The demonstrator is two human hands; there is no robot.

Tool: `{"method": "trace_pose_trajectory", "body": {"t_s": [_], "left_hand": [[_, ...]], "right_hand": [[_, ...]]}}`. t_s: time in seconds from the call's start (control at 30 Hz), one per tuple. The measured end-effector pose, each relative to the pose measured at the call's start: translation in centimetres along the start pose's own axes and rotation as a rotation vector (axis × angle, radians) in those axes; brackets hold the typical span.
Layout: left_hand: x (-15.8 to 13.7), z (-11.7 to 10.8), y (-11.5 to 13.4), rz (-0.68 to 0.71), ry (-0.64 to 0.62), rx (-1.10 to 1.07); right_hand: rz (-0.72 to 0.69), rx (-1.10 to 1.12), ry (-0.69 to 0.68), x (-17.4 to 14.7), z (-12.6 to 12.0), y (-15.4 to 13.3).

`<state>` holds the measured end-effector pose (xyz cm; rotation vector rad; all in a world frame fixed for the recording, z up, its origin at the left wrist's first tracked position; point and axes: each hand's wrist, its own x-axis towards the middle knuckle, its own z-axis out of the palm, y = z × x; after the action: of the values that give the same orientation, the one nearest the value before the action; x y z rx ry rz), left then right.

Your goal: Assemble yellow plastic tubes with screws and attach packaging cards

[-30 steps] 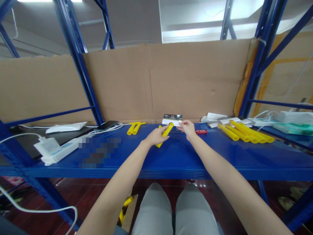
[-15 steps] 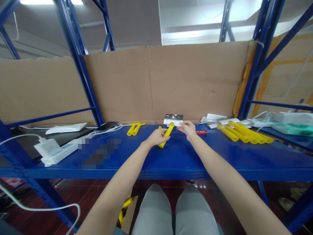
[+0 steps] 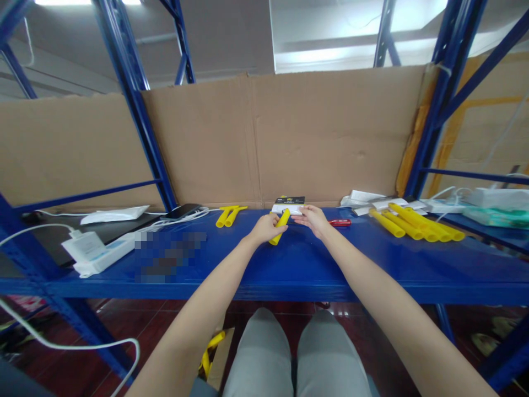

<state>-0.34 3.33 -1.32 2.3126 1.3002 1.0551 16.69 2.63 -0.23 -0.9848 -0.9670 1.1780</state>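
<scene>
My left hand is closed around a yellow tubular handle, whose open round end points toward me. A black-and-white printed card sits across the far part of this handle, and a bit of yellow shows beyond its top edge. It looks as if the handle passes through the card, but the exact fit is too small to tell. My right hand pinches the card's right edge between thumb and fingers. Just right of that hand lies a red-handled tool.
Several yellow tubes lie at the right beside white cards. Two yellow T-shaped pieces rest at the back left. A white power strip and cables occupy the left of the blue shelf. Cardboard walls the back.
The card has come nearer and now lies over the far part of the yellow handle, which earlier showed in front of it. My right hand has shifted slightly left with it.
</scene>
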Motion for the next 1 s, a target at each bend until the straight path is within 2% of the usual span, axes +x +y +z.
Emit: {"method": "trace_pose_trajectory", "body": {"t_s": [0.27,0.4,0.7,1.0], "left_hand": [[-0.1,-0.1,0.7,-0.097,0.034,-0.103],[-0.2,-0.2,1.2,-0.174,0.042,-0.189],[-0.1,-0.3,1.5,-0.255,0.032,-0.372],[0.8,0.2,-0.6,-0.257,0.117,-0.256]], "right_hand": [[-0.006,-0.079,-0.238,0.2,-0.3,0.9],[-0.003,-0.081,-0.259,0.1,-0.3,0.8],[0.013,-0.112,-0.284,0.1,-0.3,0.7],[0.065,-0.178,-0.411,-0.6,-0.1,0.5]]}}
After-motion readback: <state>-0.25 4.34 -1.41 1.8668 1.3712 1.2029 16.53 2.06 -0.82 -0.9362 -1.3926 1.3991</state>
